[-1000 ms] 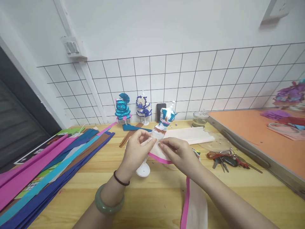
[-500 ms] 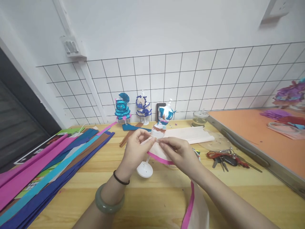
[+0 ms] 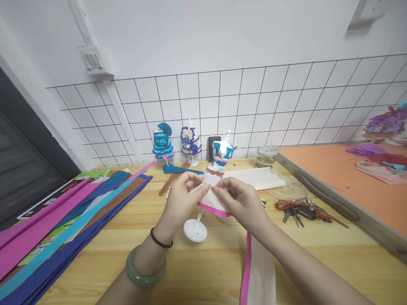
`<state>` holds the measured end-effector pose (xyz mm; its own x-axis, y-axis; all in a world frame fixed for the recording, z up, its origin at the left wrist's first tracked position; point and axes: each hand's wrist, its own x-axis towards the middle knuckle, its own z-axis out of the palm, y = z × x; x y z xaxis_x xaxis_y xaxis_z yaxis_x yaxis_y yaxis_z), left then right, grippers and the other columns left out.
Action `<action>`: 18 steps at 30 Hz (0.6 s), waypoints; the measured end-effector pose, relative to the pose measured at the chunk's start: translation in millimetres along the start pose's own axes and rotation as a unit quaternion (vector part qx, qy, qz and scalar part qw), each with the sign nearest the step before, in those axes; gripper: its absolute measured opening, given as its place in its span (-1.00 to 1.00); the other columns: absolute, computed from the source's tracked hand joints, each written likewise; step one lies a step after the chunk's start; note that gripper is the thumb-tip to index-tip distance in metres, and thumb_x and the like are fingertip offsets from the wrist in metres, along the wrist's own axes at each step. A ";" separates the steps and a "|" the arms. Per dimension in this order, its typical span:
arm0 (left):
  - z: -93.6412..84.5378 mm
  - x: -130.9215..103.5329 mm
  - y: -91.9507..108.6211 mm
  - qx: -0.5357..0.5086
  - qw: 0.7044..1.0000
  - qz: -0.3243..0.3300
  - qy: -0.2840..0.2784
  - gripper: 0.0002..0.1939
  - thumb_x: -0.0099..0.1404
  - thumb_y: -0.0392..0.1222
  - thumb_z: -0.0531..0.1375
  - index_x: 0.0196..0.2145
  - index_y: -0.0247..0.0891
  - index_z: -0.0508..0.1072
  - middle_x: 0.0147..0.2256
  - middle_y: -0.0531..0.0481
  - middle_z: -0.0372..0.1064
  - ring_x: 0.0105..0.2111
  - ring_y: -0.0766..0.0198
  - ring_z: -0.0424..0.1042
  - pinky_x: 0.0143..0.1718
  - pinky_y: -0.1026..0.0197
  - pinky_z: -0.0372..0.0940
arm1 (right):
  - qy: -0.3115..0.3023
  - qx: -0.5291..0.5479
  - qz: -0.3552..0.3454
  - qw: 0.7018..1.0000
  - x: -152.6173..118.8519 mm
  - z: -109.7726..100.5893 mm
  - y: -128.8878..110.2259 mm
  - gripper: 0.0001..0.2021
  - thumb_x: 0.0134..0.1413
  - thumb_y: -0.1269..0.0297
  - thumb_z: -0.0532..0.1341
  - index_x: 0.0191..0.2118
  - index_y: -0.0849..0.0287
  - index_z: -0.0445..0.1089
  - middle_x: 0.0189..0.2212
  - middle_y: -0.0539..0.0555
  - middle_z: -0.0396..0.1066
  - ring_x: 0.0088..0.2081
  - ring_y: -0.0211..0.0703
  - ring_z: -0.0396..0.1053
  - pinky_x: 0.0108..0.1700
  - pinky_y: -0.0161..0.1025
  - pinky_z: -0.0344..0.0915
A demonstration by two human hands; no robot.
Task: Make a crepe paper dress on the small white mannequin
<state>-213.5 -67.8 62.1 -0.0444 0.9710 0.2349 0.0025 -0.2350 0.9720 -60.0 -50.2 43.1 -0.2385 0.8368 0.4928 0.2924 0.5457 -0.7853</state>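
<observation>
Between my hands a small white tiered stand point(image 3: 195, 231) is held tilted, its round base lifted toward me. Blue, brown and white paper scraps cover its upper tiers. Around its lower tier lies a cream crepe paper strip point(image 3: 261, 271) with a pink edge, whose long tail hangs past my right wrist onto the table. My left hand point(image 3: 184, 197) pinches the strip against the tier with thumb and fingers. Close beside it, my right hand point(image 3: 243, 201) pinches the same strip between thumb and forefinger. The fingertips hide the exact contact.
Coloured crepe paper strips point(image 3: 92, 228) lie along the left. Two decorated stands, a teal one point(image 3: 163, 146) and a purple-white one point(image 3: 191, 146), stand by the wall. A phone point(image 3: 213, 148), glass jar point(image 3: 266, 157), keys point(image 3: 300, 211) and an orange board point(image 3: 337, 178) are behind and right.
The stand's base has swung slightly right and toward me. My right fingers have shifted a little on the strip, and its tail has moved left.
</observation>
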 end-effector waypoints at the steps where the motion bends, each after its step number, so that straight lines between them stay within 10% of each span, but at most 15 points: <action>1: 0.2 -0.3 0.5 0.000 1.000 -0.003 0.002 -0.74 0.01 -0.15 0.28 -0.40 -0.26 0.27 -0.43 0.06 0.40 -0.45 0.35 0.37 -0.47 0.33 0.25 | 0.002 -0.005 -0.001 1.000 0.1 -0.1 0.2 -0.81 0.09 0.17 0.14 -0.40 0.19 0.33 -0.63 -0.06 0.19 -0.58 -0.32 0.10 -0.57 -0.37 0.04; 18: 2.3 -0.4 -0.6 0.001 1.000 0.001 0.002 -0.75 0.03 -0.17 0.28 -0.38 -0.26 0.28 -0.40 0.03 0.40 -0.38 0.32 0.40 -0.45 0.34 0.26 | 0.023 -0.038 -0.001 0.999 -0.6 0.4 1.1 -0.82 0.09 0.18 0.13 -0.41 0.17 0.29 -0.63 -0.06 0.21 -0.63 -0.33 0.12 -0.61 -0.38 0.05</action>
<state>-211.2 -67.9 61.4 -0.0482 0.9702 0.2374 0.0053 -0.2375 0.9714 -60.0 -50.1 41.7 -0.1972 0.8362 0.5117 0.3623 0.5471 -0.7546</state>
